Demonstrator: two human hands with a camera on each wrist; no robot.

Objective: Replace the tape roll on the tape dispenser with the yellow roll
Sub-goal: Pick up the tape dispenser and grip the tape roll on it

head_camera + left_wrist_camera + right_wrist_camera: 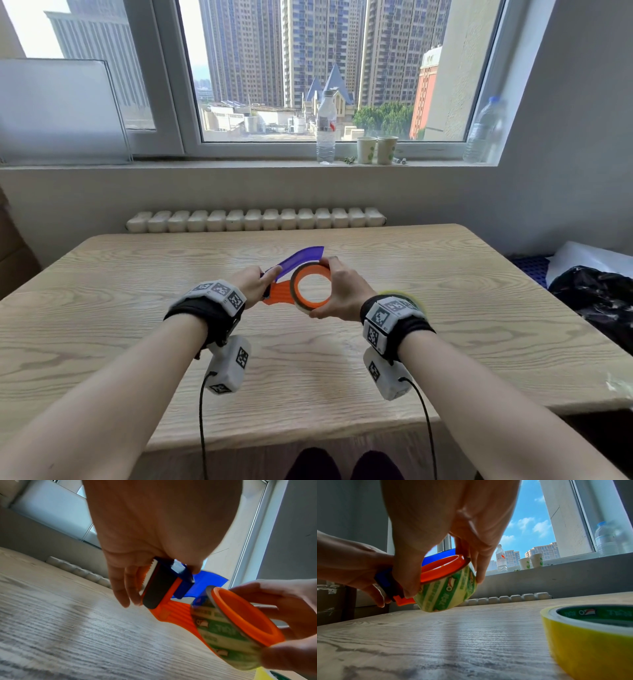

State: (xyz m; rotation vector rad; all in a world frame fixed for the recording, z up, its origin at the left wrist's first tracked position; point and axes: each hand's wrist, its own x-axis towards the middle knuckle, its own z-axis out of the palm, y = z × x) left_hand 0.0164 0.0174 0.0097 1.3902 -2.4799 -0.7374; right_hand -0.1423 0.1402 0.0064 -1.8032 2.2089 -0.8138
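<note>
Hands above the wooden worktop [445, 308]: left hand [254, 283] grips the orange-and-blue plastic tape dispenser [279, 293] at its handle; right hand [339, 291] pinches the mounted green-printed tape roll [447, 592] by its rim. The yellow tape roll [590, 632], probably light, stiff and best held by its rim, lies flat nearby.

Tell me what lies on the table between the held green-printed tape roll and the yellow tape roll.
Only bare wooden table lies between the green-printed tape roll and yellow tape roll, per the right wrist view.
</note>
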